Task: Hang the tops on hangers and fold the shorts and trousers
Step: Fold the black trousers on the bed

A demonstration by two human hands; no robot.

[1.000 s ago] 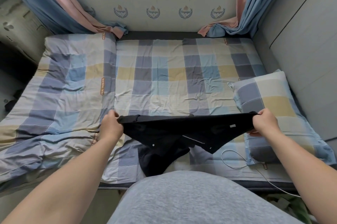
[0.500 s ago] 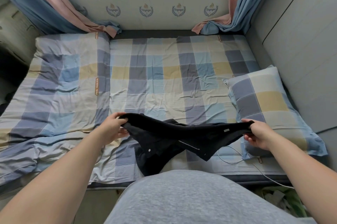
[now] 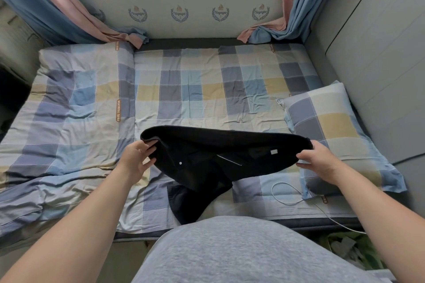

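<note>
You have the black pants (image 3: 207,151) in both hands, in the middle of the frame, just above the bed (image 3: 195,98). Your left hand (image 3: 135,160) is at the left end of the waist, with its fingers curled round the cloth. Your right hand (image 3: 322,163) is at the right end, where its fingers and thumb pinch the cloth. The waist is pulled wide between them, and the zip and a small button show on the front. The legs hang down toward the bottom middle of the frame and seem to touch the near edge of the bed. I cannot tell if these are shorts or long trousers — the legs are bunched up and partly hidden behind your grey top (image 3: 230,248).

I think you are at the start of folding this one, holding it up to get it straight. Next it needs a flat spot, and the checked sheet in the middle of the frame looks good for that. Lay the pants down there with the legs flat, then bring one leg over the other. Watch the pillow (image 3: 333,126) at the right and the white cable (image 3: 287,193) at the lower right — put the pants down apart from both.
</note>
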